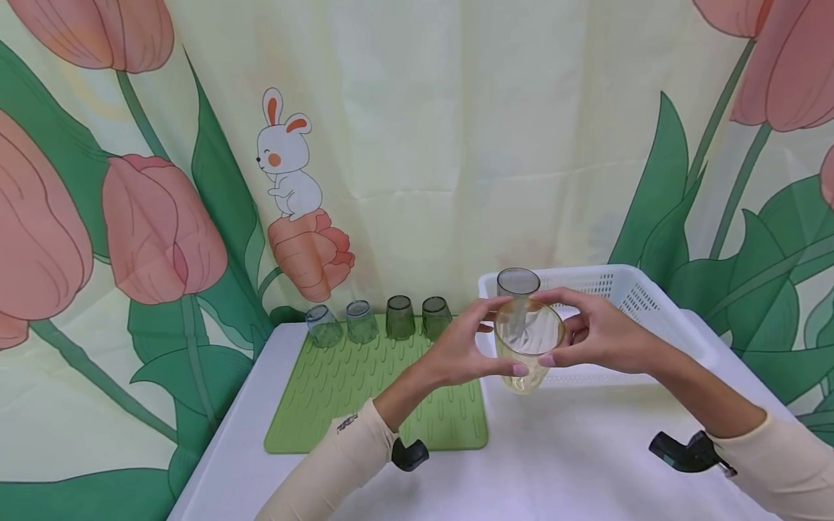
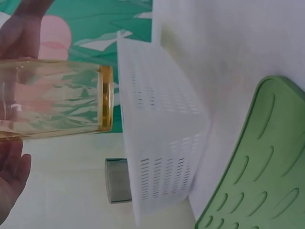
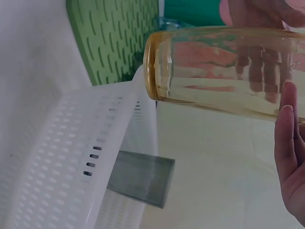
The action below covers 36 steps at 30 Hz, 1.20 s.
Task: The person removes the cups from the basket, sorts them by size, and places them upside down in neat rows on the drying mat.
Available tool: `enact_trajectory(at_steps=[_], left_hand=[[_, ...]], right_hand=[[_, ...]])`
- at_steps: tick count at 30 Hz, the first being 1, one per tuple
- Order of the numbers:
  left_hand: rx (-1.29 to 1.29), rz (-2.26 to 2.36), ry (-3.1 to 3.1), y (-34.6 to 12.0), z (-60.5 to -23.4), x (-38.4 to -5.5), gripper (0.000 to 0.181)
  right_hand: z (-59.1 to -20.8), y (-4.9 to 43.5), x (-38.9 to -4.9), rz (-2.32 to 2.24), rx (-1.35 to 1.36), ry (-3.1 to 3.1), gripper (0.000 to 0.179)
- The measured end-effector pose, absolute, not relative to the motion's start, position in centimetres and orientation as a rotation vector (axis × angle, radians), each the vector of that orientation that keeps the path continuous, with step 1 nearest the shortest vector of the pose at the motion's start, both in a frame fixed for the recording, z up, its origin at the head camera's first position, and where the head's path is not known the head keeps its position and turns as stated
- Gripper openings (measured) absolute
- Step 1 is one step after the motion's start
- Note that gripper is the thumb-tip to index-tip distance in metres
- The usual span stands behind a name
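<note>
An amber-tinted glass tumbler (image 1: 526, 362) is held up between both hands, in front of the basket. My left hand (image 1: 465, 346) grips its left side near the rim, thumb at the front. On the opposite side my right hand (image 1: 599, 331) grips it the same way. In the left wrist view the tumbler (image 2: 57, 100) shows its thick amber base. The right wrist view has fingers (image 3: 286, 138) against the tumbler (image 3: 214, 71). Behind it, a grey glass (image 1: 517, 281) sticks up above the rim of the white basket (image 1: 664, 318).
A green ribbed drying mat (image 1: 378, 405) lies on the white table (image 1: 554, 463), left of the basket. Along its back edge stand several glasses, among them a bluish glass (image 1: 323, 327) and a dark grey glass (image 1: 400, 318). A printed curtain (image 1: 417, 145) hangs behind the table.
</note>
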<state>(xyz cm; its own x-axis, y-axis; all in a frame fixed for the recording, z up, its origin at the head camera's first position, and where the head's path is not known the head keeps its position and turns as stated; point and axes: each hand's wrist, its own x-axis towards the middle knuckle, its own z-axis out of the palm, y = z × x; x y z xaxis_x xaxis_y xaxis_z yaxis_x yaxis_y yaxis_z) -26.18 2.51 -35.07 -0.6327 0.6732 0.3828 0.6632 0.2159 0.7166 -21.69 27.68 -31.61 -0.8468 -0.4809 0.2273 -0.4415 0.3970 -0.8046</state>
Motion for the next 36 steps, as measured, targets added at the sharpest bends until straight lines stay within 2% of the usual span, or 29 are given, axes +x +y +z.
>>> enact_trajectory(at_steps=[11, 21, 36], left_hand=[[1.273, 1.400, 2.488, 2.1, -35.1, -25.6, 0.081], [1.197, 1.419, 2.512, 0.8, -34.2, -25.1, 0.081], [1.285, 1.506, 2.467, 0.1, -31.4, -23.6, 0.078]], right_hand=[[-33.0, 27.3, -21.8, -1.552, -0.907, 2.436, 0.073], [-34.6, 26.8, -21.8, -1.697, -0.948, 2.317, 0.077], [-40.5, 24.5, -21.0, -1.839, -0.948, 1.989, 0.071]])
